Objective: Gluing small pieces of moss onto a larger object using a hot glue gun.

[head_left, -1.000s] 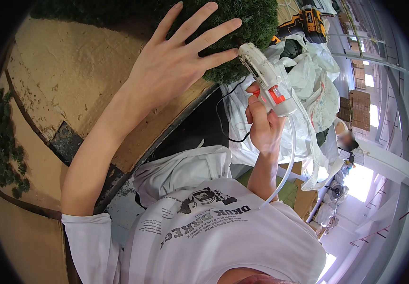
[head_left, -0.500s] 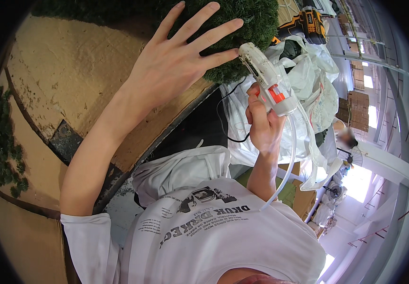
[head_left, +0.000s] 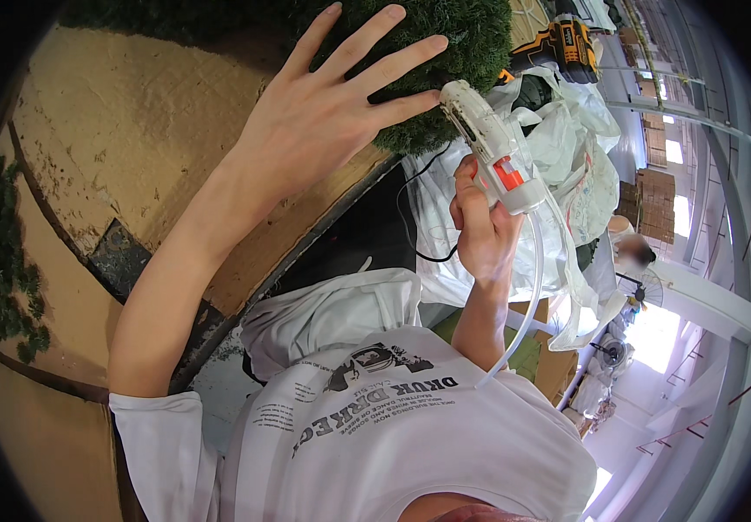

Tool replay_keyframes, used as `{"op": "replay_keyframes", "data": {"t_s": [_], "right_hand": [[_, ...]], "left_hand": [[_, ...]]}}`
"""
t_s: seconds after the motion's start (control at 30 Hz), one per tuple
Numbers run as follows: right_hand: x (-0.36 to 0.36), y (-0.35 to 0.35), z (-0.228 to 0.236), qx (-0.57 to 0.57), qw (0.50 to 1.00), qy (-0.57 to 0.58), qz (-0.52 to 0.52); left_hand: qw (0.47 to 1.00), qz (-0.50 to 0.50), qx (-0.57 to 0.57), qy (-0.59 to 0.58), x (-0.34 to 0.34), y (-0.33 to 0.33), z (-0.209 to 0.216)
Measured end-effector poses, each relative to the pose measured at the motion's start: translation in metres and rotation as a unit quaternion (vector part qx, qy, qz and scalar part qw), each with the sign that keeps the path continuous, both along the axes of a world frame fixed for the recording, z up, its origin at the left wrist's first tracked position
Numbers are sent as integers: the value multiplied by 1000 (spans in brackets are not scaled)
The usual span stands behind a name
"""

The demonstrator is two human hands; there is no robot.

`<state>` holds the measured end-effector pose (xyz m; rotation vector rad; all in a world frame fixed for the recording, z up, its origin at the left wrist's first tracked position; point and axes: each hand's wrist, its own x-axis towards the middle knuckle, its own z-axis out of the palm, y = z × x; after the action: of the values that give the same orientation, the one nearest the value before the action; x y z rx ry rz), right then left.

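My left hand (head_left: 323, 113) lies flat with fingers spread on a patch of dark green moss-like material (head_left: 445, 52) at the top of a tan, sand-coloured sculpted surface (head_left: 132, 139). My right hand (head_left: 480, 226) grips a white glue gun (head_left: 493, 148) with an orange trigger; its nozzle points up at the edge of the green patch, close to my left fingertips. A clear glue stick (head_left: 523, 304) trails from the back of the gun down toward my white shirt.
A black cord (head_left: 410, 217) runs across white plastic sheeting (head_left: 567, 157). A yellow-and-black power drill (head_left: 562, 43) lies at the top right. More green moss (head_left: 1, 252) clings at the left. Another person (head_left: 632, 252) is far off right, near cardboard boxes (head_left: 554, 365).
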<state>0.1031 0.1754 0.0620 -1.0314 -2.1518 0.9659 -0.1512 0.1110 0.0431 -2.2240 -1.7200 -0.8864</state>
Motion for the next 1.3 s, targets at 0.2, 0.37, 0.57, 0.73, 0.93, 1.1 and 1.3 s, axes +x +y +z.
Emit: {"op": "replay_keyframes", "data": {"t_s": [0.2, 0.37, 0.57, 0.73, 0.93, 1.1, 1.3], "right_hand": [[-1, 0, 0, -16, 1000, 13, 0], [2, 1, -2, -22, 1000, 18, 5], [3, 3, -3, -13, 1000, 11, 12], [3, 3, -1, -10, 1000, 5, 13], [0, 2, 1, 15, 1000, -6, 6], [-4, -3, 9, 15, 999, -42, -22], [-10, -16, 23, 64, 989, -125, -57]], "left_hand": [[1000, -1, 2, -2, 0, 0, -1], [1000, -2, 3, 0, 0, 0, -2], [1000, -2, 1, 9, -1, 0, -2], [1000, 0, 1, 5, 0, 0, -2], [1000, -5, -2, 3, -1, 0, -3], [1000, -7, 0, -1, -1, 1, -3], [1000, -1, 5, 18, -1, 1, -4]]}}
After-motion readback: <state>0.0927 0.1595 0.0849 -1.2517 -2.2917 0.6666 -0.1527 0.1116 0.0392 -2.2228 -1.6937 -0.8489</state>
